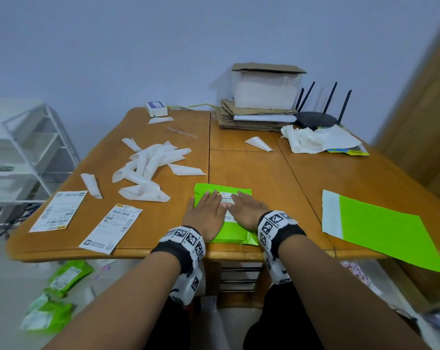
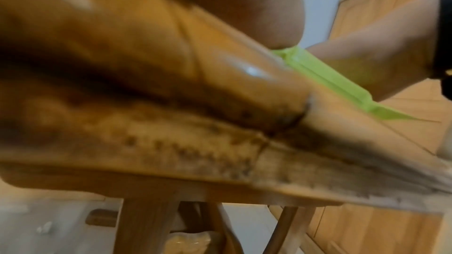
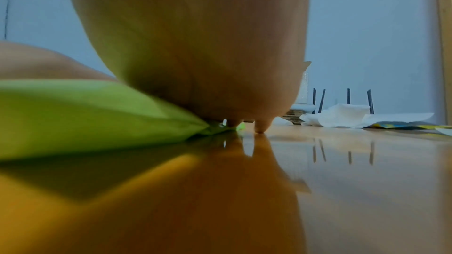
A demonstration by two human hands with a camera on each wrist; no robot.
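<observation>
**A Slippery Parcel at the Brink**

Far to the left, two loose shipping labels (image 1: 55, 210) lay near the front of the worktop (image 1: 264, 170), the nearer one reaching right to its edge. I reckoned a careless sweep of a forearm could drop it to the floor (image 1: 4, 279), among the green parcels (image 1: 67, 274) down there. A heap of peeled backing strips (image 1: 150, 165) lay behind them.

The left hand (image 1: 205, 214) lay flat, fingers straight, on the green mailer parcel (image 1: 229, 234). The right hand (image 1: 248, 210) lay beside it in the same way. Both pressed on the white label (image 1: 226, 197) and neither gripped anything.

The parcel sat at the very front edge of the worktop, in the middle. The wood was glossy and the plastic looked slick. With nothing pinning it, a smoothing stroke drawn towards the body could slide it off. Uneven pressure might also crease the label or trap a bubble over the barcode.

To the right, an empty green mailer bag (image 1: 380, 228) overhung the edge, and an elbow could easily knock it down.
</observation>
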